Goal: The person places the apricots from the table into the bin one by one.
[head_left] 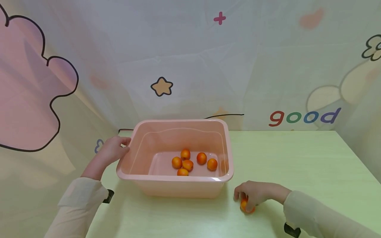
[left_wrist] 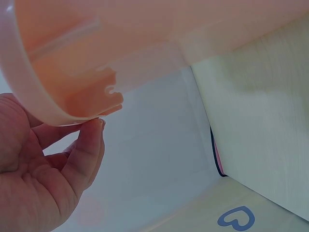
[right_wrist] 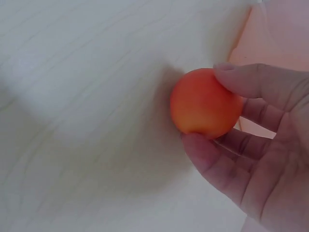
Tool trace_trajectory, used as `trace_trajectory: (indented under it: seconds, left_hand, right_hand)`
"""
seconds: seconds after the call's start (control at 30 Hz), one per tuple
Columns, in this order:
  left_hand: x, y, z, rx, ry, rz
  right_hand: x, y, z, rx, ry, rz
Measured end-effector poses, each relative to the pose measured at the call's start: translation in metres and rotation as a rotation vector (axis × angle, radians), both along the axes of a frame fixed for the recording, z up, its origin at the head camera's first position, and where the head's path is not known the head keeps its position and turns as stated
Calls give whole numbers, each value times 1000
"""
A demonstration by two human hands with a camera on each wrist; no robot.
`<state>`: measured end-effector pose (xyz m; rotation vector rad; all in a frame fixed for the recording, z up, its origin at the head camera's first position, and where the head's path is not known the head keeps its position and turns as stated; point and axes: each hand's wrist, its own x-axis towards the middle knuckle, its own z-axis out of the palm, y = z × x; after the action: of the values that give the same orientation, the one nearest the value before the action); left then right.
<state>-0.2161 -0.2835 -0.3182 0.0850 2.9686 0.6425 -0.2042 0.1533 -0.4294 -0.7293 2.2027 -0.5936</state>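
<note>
A pink plastic basin (head_left: 181, 186) stands on the table, and several small orange-red fruits (head_left: 201, 158) lie on its floor. My left hand (head_left: 114, 148) grips the basin's left rim; in the left wrist view its fingertips (left_wrist: 92, 137) meet the rim's edge from below. To the right of the basin, near its front corner, my right hand (head_left: 253, 193) pinches another round orange-red fruit (head_left: 246, 206) at table level. The right wrist view shows that fruit (right_wrist: 205, 104) between thumb and fingers, with a small dimple on its side. The exact kind of fruit is unclear.
The pale green table (head_left: 285, 155) runs on to the right of the basin. Behind it hangs a printed cloth (head_left: 193, 66) with a star, a flower and the word "good". Another patterned cloth (head_left: 26, 99) closes off the left side.
</note>
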Motion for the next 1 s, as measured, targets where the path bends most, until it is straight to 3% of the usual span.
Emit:
trace_trajectory:
  seconds: [0.2, 0.4, 0.7, 1.0]
  left_hand:
    - [0, -1, -1, -1, -4, 3]
    - [0, -2, 0, 6, -9, 11]
    - [1, -1, 0, 7, -12, 14]
    - [1, 0, 1, 8, -14, 13]
  right_hand:
    - [-8, 0, 14, -44, 80, 74]
    - [-19, -2, 32, -43, 142, 90]
    - [-32, -2, 63, -12, 175, 40]
    - [-40, 0, 100, -6, 232, 43]
